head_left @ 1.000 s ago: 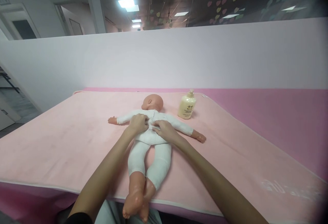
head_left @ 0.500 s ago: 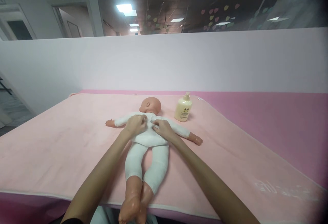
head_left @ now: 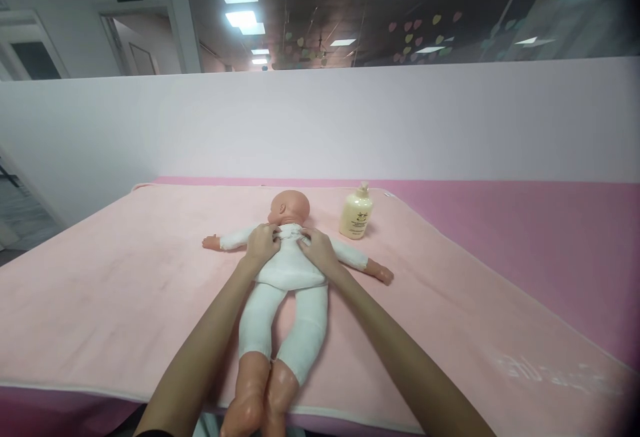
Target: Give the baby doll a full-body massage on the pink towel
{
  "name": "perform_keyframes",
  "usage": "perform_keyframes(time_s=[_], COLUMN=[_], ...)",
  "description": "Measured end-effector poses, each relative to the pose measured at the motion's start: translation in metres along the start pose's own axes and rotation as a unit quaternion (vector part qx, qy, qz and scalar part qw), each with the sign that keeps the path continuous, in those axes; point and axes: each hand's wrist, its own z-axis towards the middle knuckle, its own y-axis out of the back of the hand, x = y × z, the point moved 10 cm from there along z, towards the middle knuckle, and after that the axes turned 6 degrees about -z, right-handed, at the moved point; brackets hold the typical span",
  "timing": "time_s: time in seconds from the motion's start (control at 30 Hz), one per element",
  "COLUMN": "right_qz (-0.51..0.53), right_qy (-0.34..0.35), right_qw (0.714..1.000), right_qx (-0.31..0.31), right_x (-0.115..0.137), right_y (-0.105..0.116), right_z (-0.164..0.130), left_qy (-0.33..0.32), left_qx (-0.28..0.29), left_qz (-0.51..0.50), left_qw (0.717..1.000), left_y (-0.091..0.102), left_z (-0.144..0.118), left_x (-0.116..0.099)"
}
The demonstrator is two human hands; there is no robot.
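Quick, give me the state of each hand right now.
Left hand: fingers curled, pressing on the doll's upper back near the collar.
Right hand: fingers curled, pressing on the doll's upper back, beside the left.

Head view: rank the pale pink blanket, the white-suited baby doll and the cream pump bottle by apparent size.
1. Pale pink blanket
2. White-suited baby doll
3. Cream pump bottle, which stands farther from the camera, yet is plainly smallest.

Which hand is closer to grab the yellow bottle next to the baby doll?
Probably the right hand. It rests on the doll at the shoulder on the same side as the bottle, which stands upright on the pink blanket. The left hand would have to cross over the doll.
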Motion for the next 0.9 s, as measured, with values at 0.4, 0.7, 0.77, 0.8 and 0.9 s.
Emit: perform_keyframes(time_s=[0.4, 0.7, 0.77, 0.8, 0.9], right_qz=[0.014, 0.100, 0.076, 0.063, 0.063], right_qy=[0.032, 0.065, 0.088, 0.109, 0.198], right_qw=[0.998, 0.987, 0.980, 0.973, 0.936], right_qx=[-0.048, -0.108, -0.160, -0.193, -0.283], right_x=[-0.009, -0.008, 0.009, 0.024, 0.093], right_y=[-0.017, 0.003, 0.023, 0.035, 0.076], right_z=[-0.012, -0.023, -0.030, -0.036, -0.067], left_qy=[-0.051, -0.010, -0.007, -0.006, -0.004], left_qx=[-0.049, -0.064, -0.073, -0.077, -0.080], left_qz=[-0.186, -0.290, -0.294, -0.294, -0.291], left_qw=[0.980, 0.955, 0.953, 0.953, 0.953], left_y=[0.001, 0.004, 0.006, 0.007, 0.008], left_z=[-0.035, -0.041, -0.040, -0.041, -0.042], left_x=[0.016, 0.032, 0.034, 0.034, 0.034])
